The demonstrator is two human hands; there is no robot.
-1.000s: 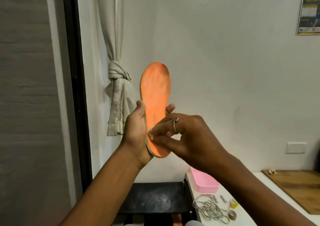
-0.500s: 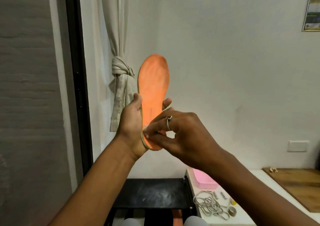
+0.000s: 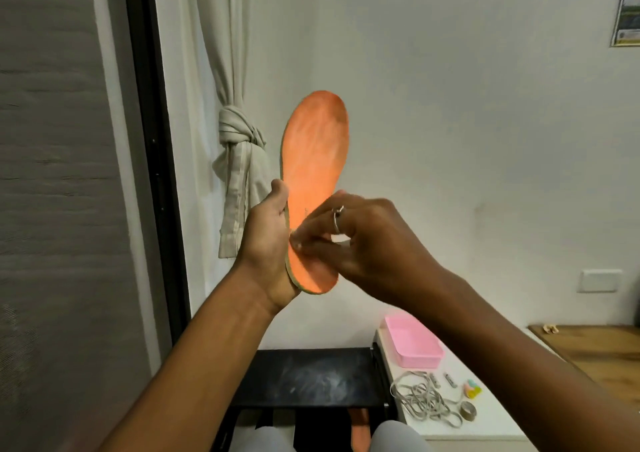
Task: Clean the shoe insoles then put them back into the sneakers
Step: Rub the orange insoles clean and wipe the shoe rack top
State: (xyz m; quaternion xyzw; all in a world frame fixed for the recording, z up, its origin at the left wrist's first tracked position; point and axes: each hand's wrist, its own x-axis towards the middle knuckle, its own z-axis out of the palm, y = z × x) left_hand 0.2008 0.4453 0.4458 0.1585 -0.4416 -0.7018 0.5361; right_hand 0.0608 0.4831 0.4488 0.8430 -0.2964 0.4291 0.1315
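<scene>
So this looks like the cleaning part, done by hand. The orange insole [image 3: 313, 161] is held up in the air, roughly upright, toe end up, in front of the white wall and just right of the knotted curtain [image 3: 239, 174]. The left hand [image 3: 268, 240] is wrapped around the heel half from behind, thumb on the left edge, so it's clamped on there. The right hand [image 3: 353, 244] has its fingertips [image 3: 299, 242] pinched together right on the insole's face near the left edge, looks like it's picking or rubbing at a spot, though I can't tell if anything's actually between the fingers.

No sneakers in view. Down below there's a white counter [image 3: 485, 427] with a pink tray [image 3: 414, 346] and a loose pile of laces [image 3: 424, 399].

My guess for next: work up toward the grimier toe area, keeping the left grip firm so the insole doesn't flop.
</scene>
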